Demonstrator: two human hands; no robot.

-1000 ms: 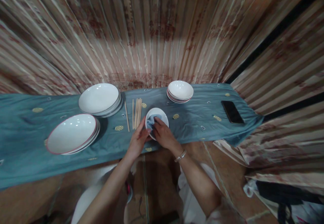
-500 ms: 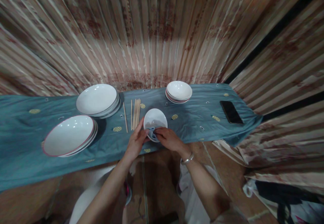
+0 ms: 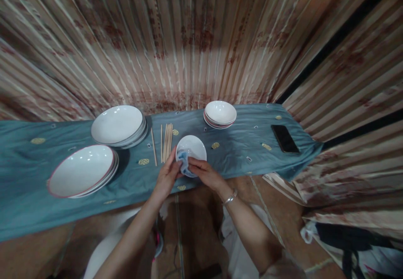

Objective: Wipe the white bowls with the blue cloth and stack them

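Observation:
A small white bowl is tilted toward me near the front edge of the cloth-covered table. My left hand grips its left rim, thumb on the near side and fingers partly hidden behind it. Inside the bowl a crumpled light-blue cloth lies against the left and lower wall. My right hand, with a silver bracelet at the wrist, reaches over the right rim and pinches the cloth. The right fingertips are partly covered by the cloth.
Left of the bowl lie several wooden chopsticks. Farther left stand a stack of white plates and a stack of red-rimmed plates. Behind are stacked small bowls; a black phone lies right. A curtain hangs behind the table.
My right hand has moved slightly left and down inside the bowl. More of the blue cloth shows, now along the bowl's left side. The whole view has shifted a little.

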